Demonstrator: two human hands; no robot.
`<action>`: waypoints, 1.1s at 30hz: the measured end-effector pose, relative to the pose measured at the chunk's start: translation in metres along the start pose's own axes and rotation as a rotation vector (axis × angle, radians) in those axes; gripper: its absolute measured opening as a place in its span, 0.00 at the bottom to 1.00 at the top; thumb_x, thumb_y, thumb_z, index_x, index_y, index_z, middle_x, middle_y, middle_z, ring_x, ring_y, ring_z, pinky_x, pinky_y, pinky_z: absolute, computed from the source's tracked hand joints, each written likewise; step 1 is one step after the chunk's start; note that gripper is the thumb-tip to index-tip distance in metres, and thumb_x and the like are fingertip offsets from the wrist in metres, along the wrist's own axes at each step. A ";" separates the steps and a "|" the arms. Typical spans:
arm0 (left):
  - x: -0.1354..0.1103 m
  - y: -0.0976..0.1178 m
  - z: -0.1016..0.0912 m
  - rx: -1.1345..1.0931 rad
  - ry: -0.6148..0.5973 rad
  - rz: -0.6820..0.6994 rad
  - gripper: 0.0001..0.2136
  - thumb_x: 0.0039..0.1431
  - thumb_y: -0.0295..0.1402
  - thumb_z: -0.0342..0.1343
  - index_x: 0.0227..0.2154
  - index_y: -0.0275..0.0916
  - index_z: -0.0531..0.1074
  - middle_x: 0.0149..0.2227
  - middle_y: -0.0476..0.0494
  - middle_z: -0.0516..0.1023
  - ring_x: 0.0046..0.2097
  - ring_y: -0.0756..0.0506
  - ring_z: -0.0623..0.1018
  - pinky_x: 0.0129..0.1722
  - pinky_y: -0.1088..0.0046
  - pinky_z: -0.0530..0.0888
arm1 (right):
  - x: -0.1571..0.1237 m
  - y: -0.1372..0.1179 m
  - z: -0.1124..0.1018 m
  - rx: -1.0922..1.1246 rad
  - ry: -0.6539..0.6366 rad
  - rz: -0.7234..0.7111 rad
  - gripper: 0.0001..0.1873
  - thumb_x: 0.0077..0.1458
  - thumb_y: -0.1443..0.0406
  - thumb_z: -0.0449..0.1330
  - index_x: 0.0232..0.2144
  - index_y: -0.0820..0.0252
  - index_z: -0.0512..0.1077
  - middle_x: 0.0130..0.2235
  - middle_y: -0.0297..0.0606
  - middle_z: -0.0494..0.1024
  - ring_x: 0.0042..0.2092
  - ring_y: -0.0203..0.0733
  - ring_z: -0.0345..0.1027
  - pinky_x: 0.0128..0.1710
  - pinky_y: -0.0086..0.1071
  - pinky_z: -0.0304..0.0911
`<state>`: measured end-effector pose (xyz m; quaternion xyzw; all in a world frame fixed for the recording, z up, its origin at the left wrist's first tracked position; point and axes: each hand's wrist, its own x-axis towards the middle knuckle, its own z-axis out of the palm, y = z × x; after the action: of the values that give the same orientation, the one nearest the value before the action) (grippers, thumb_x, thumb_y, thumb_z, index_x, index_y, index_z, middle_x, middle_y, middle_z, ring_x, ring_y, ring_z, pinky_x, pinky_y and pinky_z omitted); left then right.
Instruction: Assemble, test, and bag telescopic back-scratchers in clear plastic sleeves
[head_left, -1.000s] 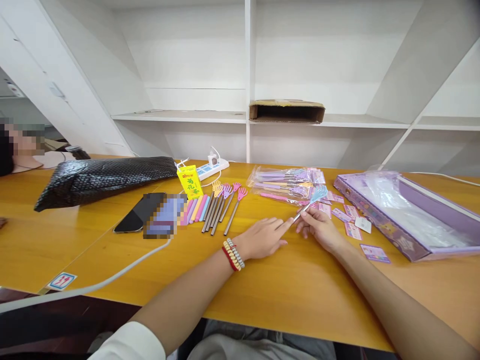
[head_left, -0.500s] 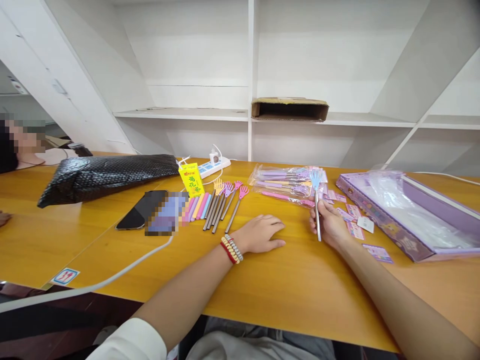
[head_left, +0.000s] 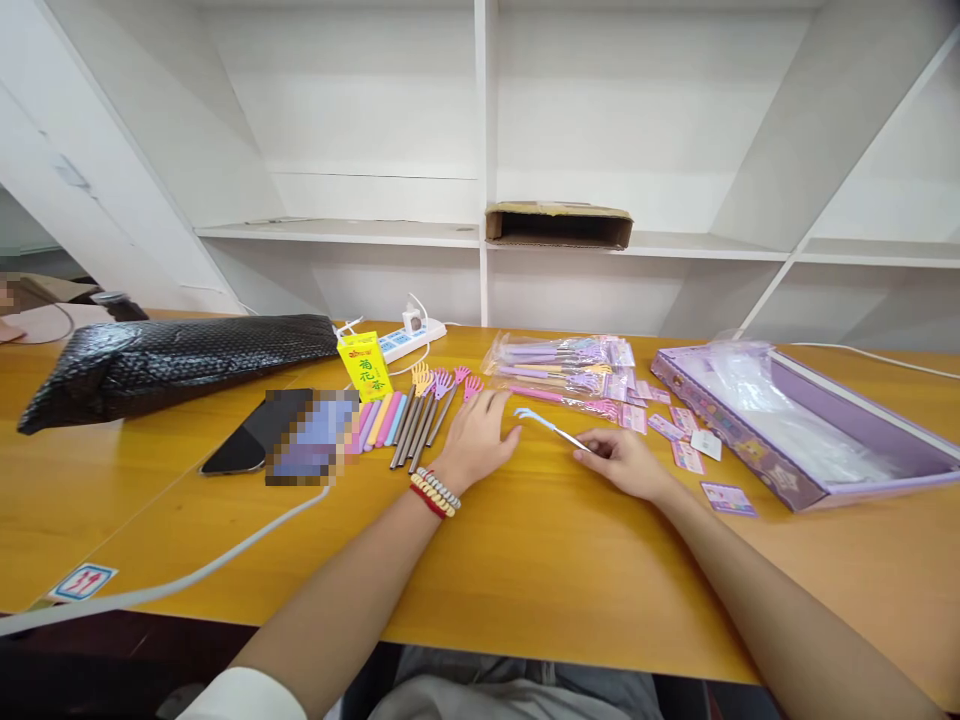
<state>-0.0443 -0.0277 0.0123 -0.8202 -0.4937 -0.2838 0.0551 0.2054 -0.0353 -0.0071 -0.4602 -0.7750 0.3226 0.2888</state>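
Note:
My right hand (head_left: pixel 622 461) pinches the metal shaft of a small back scratcher (head_left: pixel 546 425) with a pale blue claw head that points left, just above the wooden table (head_left: pixel 570 570). My left hand (head_left: pixel 478 436), with bead bracelets at the wrist, lies flat and open on the table. Its fingers touch the right end of a row of loose scratchers (head_left: pixel 424 418) with orange, purple and pink heads. The blue claw head is a little to the right of my left fingertips.
Bagged scratchers (head_left: pixel 562 365) and small pink cards (head_left: pixel 686 450) lie behind my right hand. A purple box lid (head_left: pixel 787 425) sits at the right. A yellow drink carton (head_left: pixel 364 366), a phone (head_left: pixel 251 440), a black bubble bag (head_left: pixel 172 360), a power strip (head_left: pixel 409 338) and a white cable (head_left: pixel 187 575) are at the left.
My right hand swung the blue scratcher from pointing up and away to pointing left and low over the table. My left hand slid forward to the row of loose scratchers.

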 end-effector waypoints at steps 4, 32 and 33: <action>-0.001 0.003 0.000 -0.034 -0.106 0.167 0.16 0.57 0.35 0.49 0.49 0.40 0.65 0.46 0.41 0.71 0.49 0.43 0.69 0.49 0.63 0.65 | -0.001 -0.005 0.001 -0.116 -0.040 -0.126 0.16 0.55 0.56 0.53 0.37 0.58 0.74 0.27 0.34 0.73 0.25 0.34 0.59 0.26 0.28 0.54; 0.005 -0.006 0.011 0.126 0.020 0.023 0.13 0.56 0.27 0.47 0.42 0.37 0.70 0.35 0.41 0.78 0.38 0.42 0.75 0.43 0.63 0.68 | 0.000 -0.004 0.000 -0.199 -0.010 -0.125 0.06 0.52 0.64 0.53 0.30 0.60 0.69 0.23 0.31 0.68 0.24 0.31 0.56 0.24 0.26 0.51; 0.005 -0.006 0.012 0.133 0.013 0.010 0.12 0.56 0.28 0.46 0.40 0.38 0.71 0.35 0.42 0.78 0.38 0.42 0.75 0.42 0.63 0.68 | 0.000 -0.003 0.000 -0.190 -0.021 -0.112 0.06 0.52 0.64 0.54 0.29 0.60 0.69 0.22 0.30 0.67 0.23 0.31 0.55 0.23 0.26 0.51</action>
<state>-0.0430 -0.0164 0.0036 -0.8151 -0.5072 -0.2555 0.1141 0.2032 -0.0364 -0.0048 -0.4383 -0.8295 0.2359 0.2532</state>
